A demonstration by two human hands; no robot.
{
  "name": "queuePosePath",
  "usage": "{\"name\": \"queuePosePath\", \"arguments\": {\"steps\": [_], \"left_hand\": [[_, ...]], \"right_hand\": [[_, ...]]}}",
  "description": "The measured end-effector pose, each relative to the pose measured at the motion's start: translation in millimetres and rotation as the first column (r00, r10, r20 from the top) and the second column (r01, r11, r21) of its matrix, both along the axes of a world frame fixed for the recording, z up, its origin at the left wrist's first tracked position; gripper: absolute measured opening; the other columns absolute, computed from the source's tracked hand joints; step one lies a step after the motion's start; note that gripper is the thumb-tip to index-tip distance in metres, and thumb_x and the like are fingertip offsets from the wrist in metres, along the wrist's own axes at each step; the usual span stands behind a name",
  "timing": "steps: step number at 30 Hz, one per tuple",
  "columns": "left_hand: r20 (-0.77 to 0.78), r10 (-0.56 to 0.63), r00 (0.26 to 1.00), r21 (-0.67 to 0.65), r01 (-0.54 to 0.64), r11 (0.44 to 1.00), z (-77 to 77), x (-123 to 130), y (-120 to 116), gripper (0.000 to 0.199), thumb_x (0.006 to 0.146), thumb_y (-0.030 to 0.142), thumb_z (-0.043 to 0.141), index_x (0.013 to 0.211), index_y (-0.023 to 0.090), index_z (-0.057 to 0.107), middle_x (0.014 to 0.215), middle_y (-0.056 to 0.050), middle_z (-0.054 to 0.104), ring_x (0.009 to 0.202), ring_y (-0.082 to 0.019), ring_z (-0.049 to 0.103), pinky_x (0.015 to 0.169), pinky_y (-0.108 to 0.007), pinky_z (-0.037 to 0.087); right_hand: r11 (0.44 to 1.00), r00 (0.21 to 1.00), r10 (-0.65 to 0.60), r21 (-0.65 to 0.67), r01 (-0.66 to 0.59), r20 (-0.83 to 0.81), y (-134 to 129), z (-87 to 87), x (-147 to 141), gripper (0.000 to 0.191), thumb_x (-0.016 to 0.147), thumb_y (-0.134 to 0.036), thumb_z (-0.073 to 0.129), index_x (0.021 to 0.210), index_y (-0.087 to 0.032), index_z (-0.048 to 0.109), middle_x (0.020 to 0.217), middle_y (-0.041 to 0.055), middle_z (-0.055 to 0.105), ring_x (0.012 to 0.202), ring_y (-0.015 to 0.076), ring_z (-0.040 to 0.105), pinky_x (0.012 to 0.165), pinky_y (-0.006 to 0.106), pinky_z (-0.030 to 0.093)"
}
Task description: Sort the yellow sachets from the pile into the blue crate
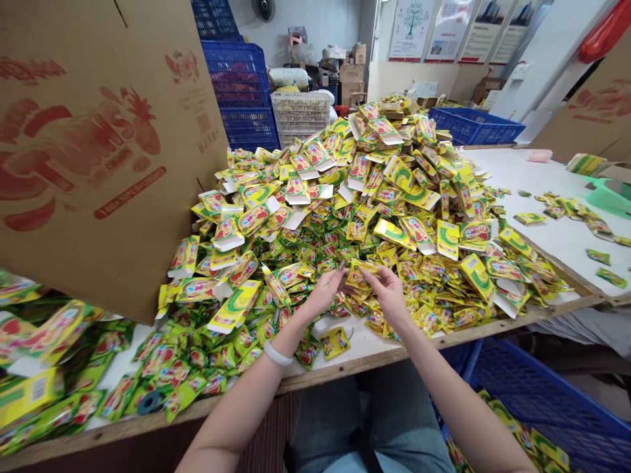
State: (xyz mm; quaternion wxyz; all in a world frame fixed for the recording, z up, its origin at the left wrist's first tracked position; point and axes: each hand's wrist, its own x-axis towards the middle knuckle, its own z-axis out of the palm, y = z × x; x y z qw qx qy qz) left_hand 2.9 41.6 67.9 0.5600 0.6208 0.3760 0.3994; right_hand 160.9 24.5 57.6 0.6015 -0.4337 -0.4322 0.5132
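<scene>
The step in hand seems to be handling a yellow packet point(361, 274), pinched in the right hand point(389, 294) above the desk point(363, 348); I cannot tell the left hand's point(324, 293) grip, and the next move calls for steady fingertips.

- Held packet point(358, 273): thin plastic film, shiny and slightly crinkled.
- Green packets point(182, 394): glossy plastic film, puckered, catching the light.
- Yellow packets point(336, 343): the same shiny film.
- Small cartons point(447, 238): smooth printed paperboard with a slight sheen; their open flaps are plain white and matt.
- Big box point(89, 263): brown cardboard, matt, printed in flat red.
- Tabletop point(552, 253): smooth and white; its exact material is unclear.
- Table edge point(340, 372): bare wood, dull and worn.
- Blue crates point(241, 75): hard, perforated plastic.
- Bracelet point(277, 355): smooth, pale, polished-looking.
- Trousers point(409, 420): matt, denim-like cloth.
</scene>
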Motion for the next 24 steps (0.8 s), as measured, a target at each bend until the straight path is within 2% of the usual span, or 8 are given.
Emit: {"name": "queuePosePath", "arguments": {"steps": [3, 8, 10, 12, 14, 15, 19, 24], "left_hand": [[0.034, 0.073, 0.997, 0.011, -0.074, 0.997, -2.4, 12.8, -6.3, 0.051, 0.091, 0.059, 0.050, 0.108, 0.014, 0.069, 0.097, -0.010, 0.074, 0.085, -0.024, 0.069, 0.077, -0.037, 0.057], [-0.253, 0.284, 0.925, 0.408, -0.164, 0.898, 13.1, 2.7, -27.3, 0.036, 0.097, 0.043, 0.047, 0.104, 0.015, 0.069, 0.107, -0.013, 0.068, 0.101, -0.024, 0.064, 0.093, -0.037, 0.050], [-0.414, 0.508, 0.755, 0.531, -0.252, 0.809, 28.9, -22.1, -39.1, 0.037, 0.097, 0.046, 0.048, 0.113, 0.016, 0.064, 0.110, -0.014, 0.066, 0.102, -0.025, 0.063, 0.092, -0.038, 0.049], [-0.560, 0.703, 0.438, 0.570, -0.413, 0.711, 44.3, -53.9, -47.0, 0.050, 0.094, 0.055, 0.048, 0.121, 0.014, 0.056, 0.104, -0.015, 0.067, 0.096, -0.028, 0.066, 0.086, -0.040, 0.050], [-0.699, 0.701, 0.146, 0.542, -0.531, 0.651, 53.4, -83.7, -48.0, 0.063, 0.092, 0.065, 0.043, 0.122, 0.010, 0.052, 0.098, -0.018, 0.069, 0.094, -0.034, 0.068, 0.082, -0.043, 0.049], [-0.763, 0.641, 0.083, 0.499, -0.555, 0.666, 54.4, -95.3, -46.3, 0.067, 0.092, 0.067, 0.041, 0.121, 0.008, 0.052, 0.098, -0.021, 0.069, 0.095, -0.037, 0.068, 0.082, -0.044, 0.049], [-0.894, 0.419, 0.160, 0.290, -0.506, 0.812, 38.6, -116.1, -38.2, 0.066, 0.086, 0.069, 0.047, 0.114, 0.010, 0.054, 0.112, -0.025, 0.067, 0.107, -0.040, 0.065, 0.087, -0.045, 0.048], [-0.761, 0.524, 0.383, 0.327, -0.472, 0.819, 10.0, -121.5, -41.8, 0.061, 0.093, 0.050, 0.045, 0.142, 0.016, 0.034, 0.127, -0.020, 0.062, 0.119, -0.031, 0.061, 0.097, -0.043, 0.046]], "right_hand": [[0.999, 0.996, 0.034, -0.037, -0.037, -0.086, -3.3, -1.7, -4.1, 0.049, 0.071, -0.054, 0.080, 0.102, -0.024, 0.056, 0.088, 0.0003, 0.074, 0.082, 0.0191, 0.071, 0.079, 0.037, 0.060], [0.983, 0.980, 0.163, -0.063, -0.171, -0.118, -14.2, -8.5, 8.9, 0.042, 0.072, -0.052, 0.079, 0.094, -0.022, 0.061, 0.085, 0.0013, 0.072, 0.085, 0.0209, 0.070, 0.081, 0.039, 0.060], [0.993, 0.993, 0.117, -0.015, -0.117, -0.017, -16.1, -10.4, 19.9, 0.035, 0.074, -0.050, 0.079, 0.080, -0.021, 0.058, 0.069, -0.0015, 0.065, 0.075, 0.0186, 0.067, 0.074, 0.035, 0.060], [0.999, 0.996, 0.035, 0.019, -0.037, 0.077, -17.0, -12.0, 29.5, 0.040, 0.074, -0.049, 0.080, 0.069, -0.021, 0.051, 0.057, -0.0049, 0.055, 0.060, 0.0145, 0.060, 0.061, 0.029, 0.057], [1.000, 0.994, 0.022, 0.007, -0.023, 0.104, -18.5, -12.9, 33.9, 0.045, 0.071, -0.051, 0.081, 0.067, -0.021, 0.048, 0.057, -0.0053, 0.055, 0.053, 0.0122, 0.056, 0.052, 0.026, 0.053], [0.999, 0.995, 0.049, -0.017, -0.048, 0.089, -20.0, -13.0, 33.9, 0.045, 0.070, -0.053, 0.081, 0.069, -0.021, 0.049, 0.060, -0.0040, 0.058, 0.052, 0.0123, 0.057, 0.049, 0.025, 0.051], [0.972, 0.978, 0.207, -0.115, -0.206, 0.004, -32.8, -12.0, 27.8, 0.049, 0.065, -0.060, 0.081, 0.074, -0.020, 0.054, 0.068, -0.0003, 0.065, 0.051, 0.0143, 0.061, 0.041, 0.024, 0.048], [0.960, 0.977, 0.208, -0.179, -0.214, -0.049, -49.0, -20.7, 37.9, 0.049, 0.063, -0.060, 0.083, 0.077, -0.019, 0.058, 0.067, -0.0021, 0.062, 0.050, 0.0143, 0.062, 0.039, 0.023, 0.047]]}}
